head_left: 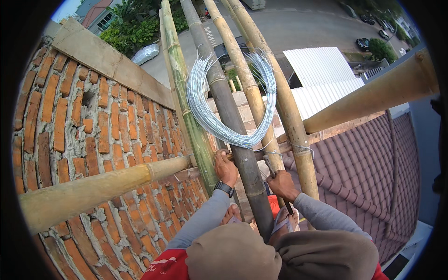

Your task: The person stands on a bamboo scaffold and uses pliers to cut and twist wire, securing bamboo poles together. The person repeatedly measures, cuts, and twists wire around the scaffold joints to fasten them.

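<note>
My left hand [226,169], with a dark watch on its wrist, is closed between the green bamboo pole [195,140] and the dark bamboo pole [228,109]. Its fingertips are at a short brown piece by the crosspiece; what they grip is unclear. My right hand [283,185] is wrapped around a hammer-like tool [269,166] with a grey metal head, its dark handle sticking out below the fist. That hand is beside a yellow bamboo pole [254,95]. A large coil of silvery wire [235,139] hangs across the poles just beyond both hands.
Rough brick wall [65,107] stands at left, with a thick bamboo pole [107,184] crossing before it. Another bamboo pole [373,93] slants off to the right. A brown tiled roof [368,172] and white corrugated roofing [322,74] lie below; a street [303,28] is far down.
</note>
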Demonstrator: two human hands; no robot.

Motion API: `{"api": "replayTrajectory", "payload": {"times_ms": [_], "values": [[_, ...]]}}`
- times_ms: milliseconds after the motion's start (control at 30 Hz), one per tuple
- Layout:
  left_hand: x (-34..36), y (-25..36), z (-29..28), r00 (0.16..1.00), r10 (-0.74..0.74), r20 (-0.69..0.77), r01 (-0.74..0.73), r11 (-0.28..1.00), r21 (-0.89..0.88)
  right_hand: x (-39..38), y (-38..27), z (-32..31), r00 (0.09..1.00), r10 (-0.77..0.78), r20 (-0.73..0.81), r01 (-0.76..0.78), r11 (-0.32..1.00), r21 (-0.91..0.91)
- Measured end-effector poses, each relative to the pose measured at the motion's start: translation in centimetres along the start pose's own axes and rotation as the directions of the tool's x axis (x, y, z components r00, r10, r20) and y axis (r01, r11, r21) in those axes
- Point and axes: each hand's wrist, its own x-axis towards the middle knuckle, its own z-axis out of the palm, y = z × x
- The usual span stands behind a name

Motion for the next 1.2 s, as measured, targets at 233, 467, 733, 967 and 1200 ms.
{"api": "replayTrajectory", "payload": {"times_ms": [233,467,733,967,1200], "values": [[-0.7,-0.2,-2.9,0.987,0.037,0.155,-0.033,0.999,-0.028,0.5,1.0,-0.6,0.986,-0.163,0.045,0.166,0.983,-0.074],[-2.5,0.1,-5.4,0.867,0.399,0.298,-0.395,0.916,-0.074,1.8,-0.6,1.8,0.943,-0.332,0.033,0.332,0.943,0.012],[-2.6,1.4,-6.6,0.767,0.542,0.345,-0.535,0.836,-0.125,2.5,0.1,2.1,0.91,-0.404,-0.094,0.412,0.908,0.076],[-2.5,2.5,-5.1,0.669,0.508,0.543,-0.573,0.818,-0.059,2.5,-1.3,2.2,0.944,-0.324,-0.061,0.329,0.929,0.17],[-2.2,2.1,-4.5,0.662,0.537,0.523,-0.562,0.817,-0.128,2.8,-2.8,1.3,0.937,-0.337,-0.092,0.348,0.922,0.17]]}}
